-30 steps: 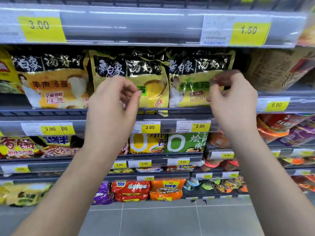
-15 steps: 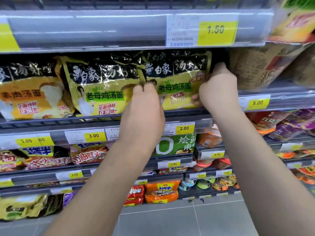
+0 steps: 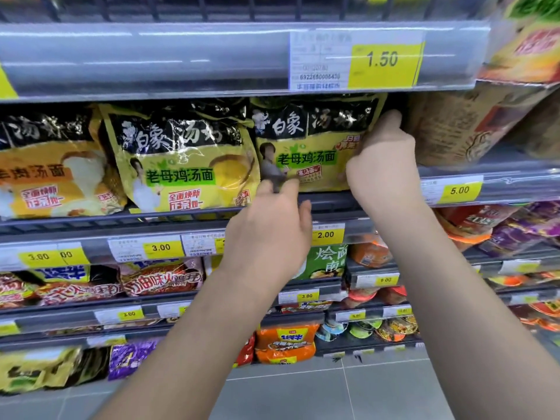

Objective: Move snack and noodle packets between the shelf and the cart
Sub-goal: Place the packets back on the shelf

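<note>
1. Yellow-green noodle pkt (image 3: 315, 147) stands upright on the shelf (image 3: 181, 218), rightmost of the matching row, just under the 1.50 tag (image 3: 385, 63).
2. Right hand (image 3: 383, 165) clasps the pkt's right edge – fingers curl round behind it, thumb side on the front.
3. Left hand (image 3: 269, 234) touches the pkt's bottom-left corner w/ fingertips; whether it grips, can't tell.
4. Twin pkt (image 3: 185, 165) sits just beside on the left, an orange-yellow pkt (image 3: 51, 171) further left.
5. Lower shelves hold more pkts and cups – grey floor tiles (image 3: 303, 392) below.

Between the hands, a noodle packet (image 3: 315, 147) is showing yellow under a black band; its lettering is glowing green.
</note>
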Available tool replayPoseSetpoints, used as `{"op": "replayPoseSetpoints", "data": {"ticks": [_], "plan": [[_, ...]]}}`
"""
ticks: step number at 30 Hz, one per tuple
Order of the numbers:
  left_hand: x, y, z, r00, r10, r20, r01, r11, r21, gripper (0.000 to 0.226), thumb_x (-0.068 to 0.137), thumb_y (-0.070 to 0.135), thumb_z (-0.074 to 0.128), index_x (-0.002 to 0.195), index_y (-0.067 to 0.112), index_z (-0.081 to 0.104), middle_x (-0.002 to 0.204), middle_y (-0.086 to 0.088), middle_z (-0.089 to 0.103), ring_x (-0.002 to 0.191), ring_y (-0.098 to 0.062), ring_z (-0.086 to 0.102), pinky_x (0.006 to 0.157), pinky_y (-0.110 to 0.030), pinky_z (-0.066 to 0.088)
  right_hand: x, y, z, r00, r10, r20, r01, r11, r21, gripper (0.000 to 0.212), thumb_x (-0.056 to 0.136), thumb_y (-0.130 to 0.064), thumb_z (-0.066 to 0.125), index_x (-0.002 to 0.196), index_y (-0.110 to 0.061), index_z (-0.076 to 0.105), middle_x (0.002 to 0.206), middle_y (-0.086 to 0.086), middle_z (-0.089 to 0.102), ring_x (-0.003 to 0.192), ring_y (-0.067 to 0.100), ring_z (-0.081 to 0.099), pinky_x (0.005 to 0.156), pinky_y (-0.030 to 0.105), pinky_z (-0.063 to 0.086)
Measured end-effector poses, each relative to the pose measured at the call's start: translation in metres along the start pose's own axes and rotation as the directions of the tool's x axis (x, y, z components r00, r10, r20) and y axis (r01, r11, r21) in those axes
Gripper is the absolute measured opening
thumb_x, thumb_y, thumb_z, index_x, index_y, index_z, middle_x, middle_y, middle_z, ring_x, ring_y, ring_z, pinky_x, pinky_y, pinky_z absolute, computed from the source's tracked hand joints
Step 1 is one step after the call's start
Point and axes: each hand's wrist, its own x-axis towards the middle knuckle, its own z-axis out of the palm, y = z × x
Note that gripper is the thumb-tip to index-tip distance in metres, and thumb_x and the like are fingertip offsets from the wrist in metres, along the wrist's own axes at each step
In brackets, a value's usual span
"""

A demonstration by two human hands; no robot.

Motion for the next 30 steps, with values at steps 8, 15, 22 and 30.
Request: {"op": "replayPoseSetpoints", "data": {"ticks": [8,15,22,30], "plan": [[-0.001,-0.005,0.0,0.999,0.039,-0.03,-0.04,0.999,-0.021,0.048,0.107,0.049,0.038,0.147,0.025,0.046,0.138,-0.003,0.053,0.11,-0.034,0.062,0.073,-0.037,0.045,-0.021,-0.001,-0.011,0.997,-0.08,0.019,0.08,0.997,0.012,0.039,0.093,0.005,0.056,0.129,-0.001,0.043,0.117,0.026,0.065,0.11,0.045,0.064,0.07,0.03,0.037],[-0.041,-0.041,-0.027,0.968,0.119,-0.22,-0.161,0.969,-0.185,0.044,0.106,0.043,0.044,0.147,0.028,0.048,0.148,0.009,0.047,0.101,-0.026,0.068,0.078,-0.044,0.057,-0.079,-0.019,-0.006,0.898,-0.431,-0.081,0.432,0.902,-0.011,0.025,0.098,-0.014,0.06,0.114,0.004,0.052,0.107,0.029,0.056,0.099,0.041,0.049,0.081,0.046,0.033],[-0.071,-0.157,-0.089,0.902,-0.134,-0.412,-0.028,0.931,-0.363,0.026,0.103,0.033,0.057,0.127,0.026,0.063,0.117,0.01,0.06,0.086,-0.001,0.065,0.071,-0.032,0.052,-0.131,-0.093,0.037,0.753,-0.658,0.016,0.609,0.706,0.361,0.021,0.099,-0.015,0.064,0.12,-0.012,0.065,0.104,0.001,0.069,0.089,0.009,0.066,0.085,0.012,0.048],[-0.076,-0.3,-0.153,0.83,-0.336,-0.445,0.148,0.903,-0.404,0.023,0.101,0.024,0.063,0.122,0.017,0.065,0.114,0.003,0.069,0.098,-0.005,0.065,0.087,-0.028,0.054,-0.172,-0.163,0.095,0.803,-0.586,0.109,0.472,0.737,0.484,0.013,0.099,-0.021,0.065,0.111,-0.026,0.063,0.093,-0.02,0.068,0.085,-0.005,0.067,0.077,0.018,0.055]]}}
